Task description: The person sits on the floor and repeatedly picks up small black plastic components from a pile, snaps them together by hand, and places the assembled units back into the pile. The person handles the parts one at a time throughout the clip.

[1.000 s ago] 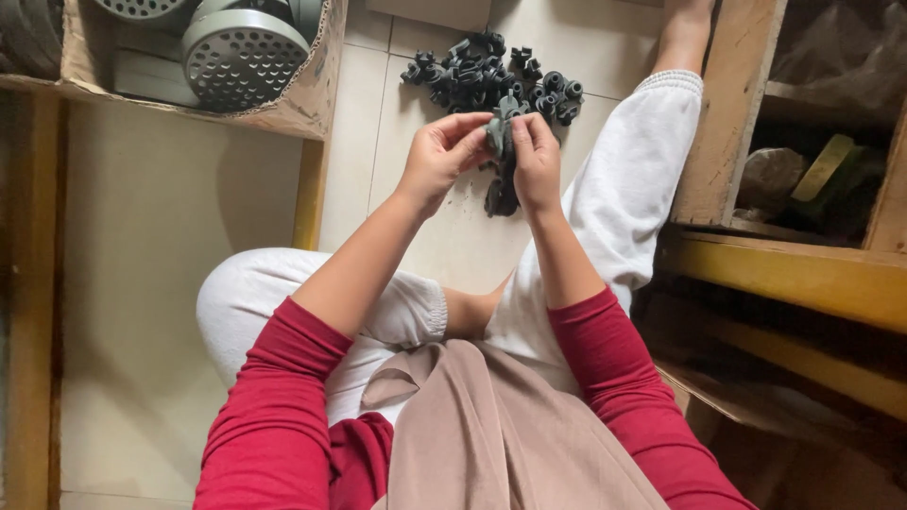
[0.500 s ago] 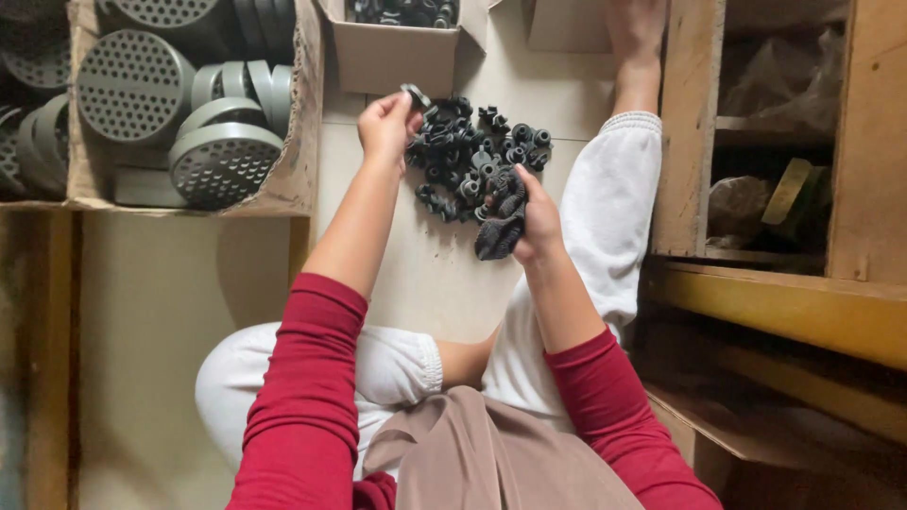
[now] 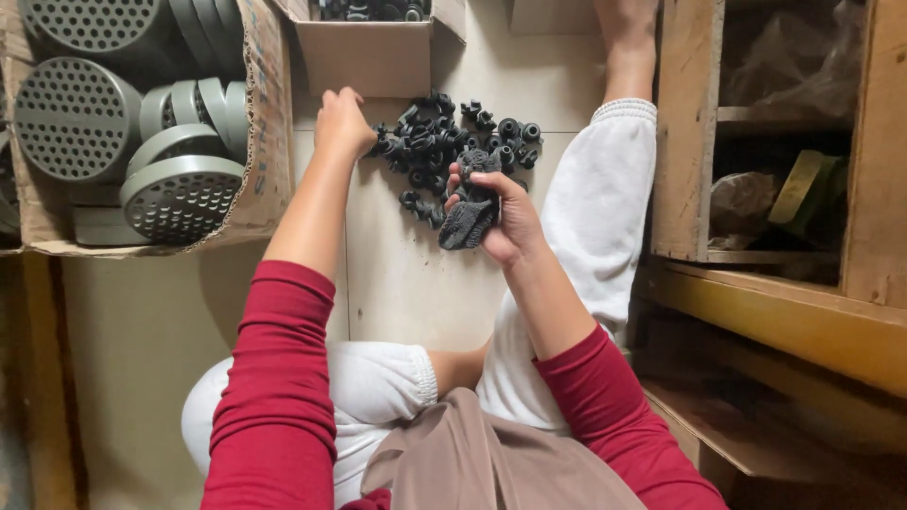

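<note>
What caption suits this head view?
Seated person's left hand reaches into black parts; right hand holds a dark cloth.

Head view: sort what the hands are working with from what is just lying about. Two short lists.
In hand:
- left hand, at the pile's edge
- right hand, holding a dark cloth
- pile of small black parts on the floor

Lying about:
- perforated grey discs in a cardboard box
- small cardboard box
- wooden shelves
</note>
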